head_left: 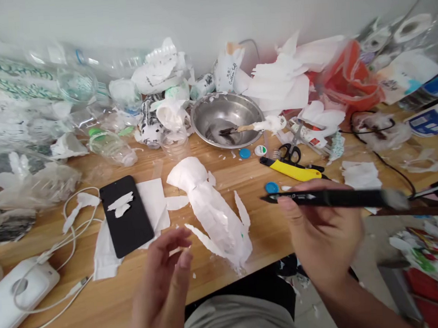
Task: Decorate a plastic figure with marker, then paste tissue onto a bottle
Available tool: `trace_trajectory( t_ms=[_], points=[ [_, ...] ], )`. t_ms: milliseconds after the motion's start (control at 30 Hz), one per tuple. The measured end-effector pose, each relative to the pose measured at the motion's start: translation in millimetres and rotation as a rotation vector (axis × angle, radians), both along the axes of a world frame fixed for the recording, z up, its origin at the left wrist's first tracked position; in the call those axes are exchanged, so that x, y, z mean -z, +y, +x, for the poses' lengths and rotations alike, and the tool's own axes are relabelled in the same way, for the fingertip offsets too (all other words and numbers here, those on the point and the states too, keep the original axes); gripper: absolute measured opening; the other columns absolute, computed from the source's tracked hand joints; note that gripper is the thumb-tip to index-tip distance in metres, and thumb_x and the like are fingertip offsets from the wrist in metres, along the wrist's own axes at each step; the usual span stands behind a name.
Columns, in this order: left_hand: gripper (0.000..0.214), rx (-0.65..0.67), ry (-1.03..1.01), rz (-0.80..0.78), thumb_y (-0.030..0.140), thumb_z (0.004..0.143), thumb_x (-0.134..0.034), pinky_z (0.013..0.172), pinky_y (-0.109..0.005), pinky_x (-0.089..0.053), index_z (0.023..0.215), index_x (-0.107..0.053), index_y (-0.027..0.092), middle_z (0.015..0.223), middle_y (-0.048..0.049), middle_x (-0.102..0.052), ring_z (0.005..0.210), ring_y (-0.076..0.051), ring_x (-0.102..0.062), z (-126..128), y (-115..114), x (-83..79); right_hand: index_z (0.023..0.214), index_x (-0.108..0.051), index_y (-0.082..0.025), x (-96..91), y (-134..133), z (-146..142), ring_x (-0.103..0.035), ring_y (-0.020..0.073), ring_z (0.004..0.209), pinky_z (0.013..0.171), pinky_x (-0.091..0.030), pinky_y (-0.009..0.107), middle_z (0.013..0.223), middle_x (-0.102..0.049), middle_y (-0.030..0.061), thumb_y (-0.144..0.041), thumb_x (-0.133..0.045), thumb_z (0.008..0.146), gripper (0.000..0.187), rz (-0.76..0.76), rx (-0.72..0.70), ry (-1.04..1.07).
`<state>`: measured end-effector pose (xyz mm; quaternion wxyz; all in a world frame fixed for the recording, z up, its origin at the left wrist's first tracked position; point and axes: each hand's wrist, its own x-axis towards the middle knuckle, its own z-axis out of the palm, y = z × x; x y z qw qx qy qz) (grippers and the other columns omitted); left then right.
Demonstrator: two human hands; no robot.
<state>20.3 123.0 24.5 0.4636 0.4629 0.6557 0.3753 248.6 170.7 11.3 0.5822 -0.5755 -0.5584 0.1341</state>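
A bottle-shaped form wrapped in white paper (pixel 212 211) lies on the wooden table (pixel 112 299), in front of me. My right hand (pixel 322 237) is closed on a long black paintbrush (pixel 332 198), held level just right of the wrapped form, bristle end to the right. My left hand (pixel 163 291) hovers low at the table's near edge, fingers apart and empty, just left of the form's lower end. A black phone (pixel 128 221) with paper scraps on it lies on a white sheet to the left.
A steel bowl (pixel 226 118) holding a second brush stands behind the form. Scissors (pixel 290 152), a yellow utility knife (pixel 291 169) and bottle caps lie near my right hand. Plastic bottles and crumpled paper crowd the back. A white charger and cable (pixel 19 295) sit at the left.
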Motion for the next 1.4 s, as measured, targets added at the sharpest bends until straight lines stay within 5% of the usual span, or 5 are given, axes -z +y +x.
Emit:
trace_trajectory(
  t_ms=[367, 667, 1067, 1267, 1400],
  points=[
    [0.053, 0.039, -0.438, -0.275, 0.035, 0.080, -0.075, 0.108, -0.039, -0.051, 0.126, -0.054, 0.019, 0.139, -0.0145, -0.065, 0.129, -0.026, -0.062, 12, 50, 16.7, 0.103, -0.062, -0.027, 32.1, -9, -48, -0.070, 0.0157, 0.083, 0.078, -0.062, 0.030, 0.097, -0.066, 0.0003, -0.034, -0.073, 0.089, 0.019, -0.370, -0.144, 0.669],
    [0.048, -0.162, -0.659, -0.209, 0.040, 0.085, -0.076, 0.105, -0.041, -0.051, 0.125, -0.063, 0.018, 0.133, -0.0134, -0.069, 0.122, -0.028, -0.065, 12, 51, 18.5, 0.108, -0.059, -0.027, 25.7, -25, -58, -0.069, 0.0198, 0.087, 0.074, -0.062, 0.035, 0.100, -0.060, 0.0040, -0.028, -0.063, 0.095, 0.013, -0.212, -0.129, 0.624],
    [0.040, 0.060, -0.899, -0.261, 0.036, 0.079, -0.083, 0.098, -0.040, -0.054, 0.113, -0.071, 0.020, 0.118, -0.0128, -0.075, 0.116, -0.029, -0.068, -14, 54, 25.5, 0.108, -0.060, -0.026, 16.9, -22, -58, -0.074, 0.0276, 0.100, 0.087, -0.065, 0.048, 0.100, -0.057, 0.0028, -0.019, -0.071, 0.089, 0.023, -0.137, -0.582, 0.633],
    [0.046, 0.273, -0.930, -0.297, 0.047, 0.079, -0.081, 0.093, -0.042, -0.056, 0.113, -0.073, 0.018, 0.105, -0.0131, -0.078, 0.106, -0.031, -0.072, -24, 58, 33.8, 0.110, -0.071, -0.020, 15.9, -21, -61, -0.069, 0.0209, 0.069, 0.064, -0.062, 0.038, 0.073, -0.067, 0.0025, -0.052, -0.069, 0.089, 0.038, 0.034, -0.526, 0.534],
    [0.047, 0.345, -0.713, -0.274, 0.044, 0.074, -0.085, 0.093, -0.042, -0.056, 0.110, -0.075, 0.017, 0.109, -0.0140, -0.077, 0.108, -0.033, -0.071, -35, 62, 33.6, 0.116, -0.068, -0.024, 16.0, -24, -58, -0.066, 0.0198, 0.068, 0.061, -0.060, 0.036, 0.069, -0.068, 0.0007, -0.038, -0.075, 0.087, 0.032, -0.061, -0.540, 0.501]
  ],
)
